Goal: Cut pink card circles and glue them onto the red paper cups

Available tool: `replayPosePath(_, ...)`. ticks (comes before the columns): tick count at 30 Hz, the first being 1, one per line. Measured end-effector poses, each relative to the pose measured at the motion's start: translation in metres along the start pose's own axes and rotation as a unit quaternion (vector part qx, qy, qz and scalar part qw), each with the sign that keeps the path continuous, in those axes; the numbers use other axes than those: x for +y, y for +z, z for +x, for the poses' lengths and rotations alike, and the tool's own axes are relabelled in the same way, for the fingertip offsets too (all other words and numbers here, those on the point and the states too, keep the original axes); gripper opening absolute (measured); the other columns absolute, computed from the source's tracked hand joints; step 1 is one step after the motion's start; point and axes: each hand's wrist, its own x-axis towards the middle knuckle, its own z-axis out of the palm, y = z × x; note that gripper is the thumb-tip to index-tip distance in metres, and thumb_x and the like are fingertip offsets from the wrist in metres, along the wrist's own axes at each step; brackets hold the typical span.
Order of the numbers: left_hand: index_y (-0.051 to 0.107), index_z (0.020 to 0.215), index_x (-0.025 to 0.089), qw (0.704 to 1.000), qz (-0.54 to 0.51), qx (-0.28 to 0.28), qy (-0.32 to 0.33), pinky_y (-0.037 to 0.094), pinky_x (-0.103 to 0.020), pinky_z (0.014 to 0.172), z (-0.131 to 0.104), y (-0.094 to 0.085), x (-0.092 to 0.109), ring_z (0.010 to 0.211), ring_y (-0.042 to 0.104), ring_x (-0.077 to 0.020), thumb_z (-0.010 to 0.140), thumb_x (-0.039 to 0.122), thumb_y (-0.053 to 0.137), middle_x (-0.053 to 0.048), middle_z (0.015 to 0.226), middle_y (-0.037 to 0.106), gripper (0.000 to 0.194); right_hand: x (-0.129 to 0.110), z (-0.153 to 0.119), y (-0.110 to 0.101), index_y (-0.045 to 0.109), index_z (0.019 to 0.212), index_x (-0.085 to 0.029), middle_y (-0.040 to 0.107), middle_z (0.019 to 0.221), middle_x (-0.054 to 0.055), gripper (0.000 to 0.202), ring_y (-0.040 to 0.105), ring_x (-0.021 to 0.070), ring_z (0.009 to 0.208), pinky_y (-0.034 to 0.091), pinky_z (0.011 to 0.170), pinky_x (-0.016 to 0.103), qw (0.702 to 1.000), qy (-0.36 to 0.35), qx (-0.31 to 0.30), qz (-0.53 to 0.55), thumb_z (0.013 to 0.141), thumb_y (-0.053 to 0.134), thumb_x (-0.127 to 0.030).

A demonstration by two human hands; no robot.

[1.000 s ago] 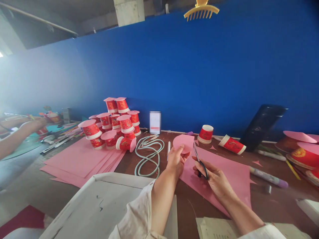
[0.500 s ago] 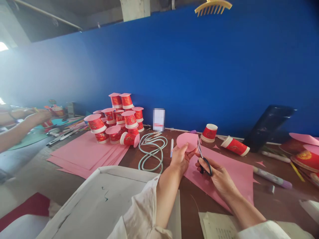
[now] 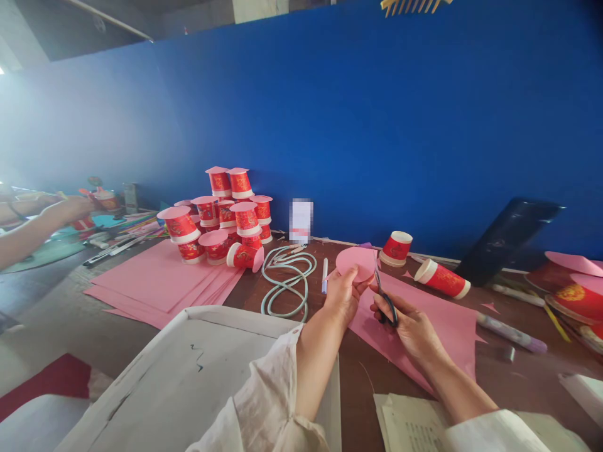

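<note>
A small piece of pink paper (image 3: 356, 261), rounded on its left side, is pinched between the thumb and fingers of my left hand (image 3: 345, 294). My right hand (image 3: 411, 323) is closed around the black handles of a pair of scissors (image 3: 389, 309). The blades point up and away from me, against the right edge of the paper. Beneath both hands lies a larger pink sheet (image 3: 443, 326) on the brown table (image 3: 353, 389).
Red paper cups (image 3: 245, 216) with pink paper tops stand stacked on the left, behind pink sheets (image 3: 141, 276). A coiled pale cable (image 3: 306, 282), two loose cups (image 3: 396, 249), a glue stick (image 3: 511, 333) and a white tray (image 3: 169, 376) lie around. Another person's arm (image 3: 47, 223) reaches in at far left.
The view has tipped slightly downward. Both hands keep nearly the same place, with the scissors still at the paper's right edge and the blades looking closer together.
</note>
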Motion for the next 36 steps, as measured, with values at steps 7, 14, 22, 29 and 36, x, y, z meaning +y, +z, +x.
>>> replayPosePath(7,0.059,0.088,0.013,1.000,-0.009,0.002,0.003,0.056,-0.037,0.085,-0.002,0.002,-0.001,0.074,0.066,-0.0141,0.072,0.015,0.070,-0.005,0.083,0.067,0.020,0.003,0.001,-0.002,0.067,0.121,-0.022,0.067,0.078,0.004,0.057,0.058,0.0144,0.069,0.035,0.049,0.022,1.000,0.000,-0.001,-0.016,0.073,0.073,-0.052)
replayPosePath(14,0.055,0.085,0.014,0.999,-0.037,0.005,0.004,0.056,-0.037,0.085,-0.003,0.002,-0.002,0.073,0.066,-0.0139,0.072,0.013,0.071,-0.003,0.080,0.065,0.021,0.001,-0.001,-0.001,0.066,0.121,-0.021,0.065,0.074,0.004,0.060,0.056,0.0134,0.066,0.033,0.048,0.022,1.000,0.004,0.000,-0.008,0.073,0.071,-0.055)
replayPosePath(22,0.055,0.088,0.014,0.999,-0.031,0.014,0.009,0.058,-0.037,0.083,-0.003,0.003,-0.002,0.075,0.068,-0.0154,0.072,0.014,0.071,-0.004,0.083,0.066,0.023,0.003,0.001,-0.001,0.067,0.120,-0.021,0.065,0.075,0.003,0.060,0.056,0.0137,0.067,0.034,0.050,0.023,1.000,0.005,0.003,-0.013,0.071,0.074,-0.054)
replayPosePath(29,0.057,0.093,0.014,1.000,-0.007,0.013,0.004,0.057,-0.036,0.086,-0.004,0.002,-0.002,0.083,0.069,-0.0169,0.076,0.015,0.067,-0.006,0.090,0.067,0.021,-0.008,-0.005,0.004,0.068,0.119,-0.019,0.066,0.074,0.003,0.062,0.058,0.0151,0.067,0.040,0.057,0.026,1.000,0.020,0.021,-0.011,0.067,0.077,-0.051)
replayPosePath(36,0.057,0.091,0.013,1.000,-0.028,0.009,0.004,0.057,-0.038,0.085,-0.004,0.001,-0.002,0.081,0.069,-0.0177,0.073,0.014,0.070,-0.006,0.087,0.066,0.022,-0.006,-0.004,0.002,0.068,0.119,-0.021,0.066,0.073,0.001,0.058,0.057,0.0139,0.067,0.040,0.059,0.025,0.999,0.010,0.013,-0.036,0.071,0.074,-0.052)
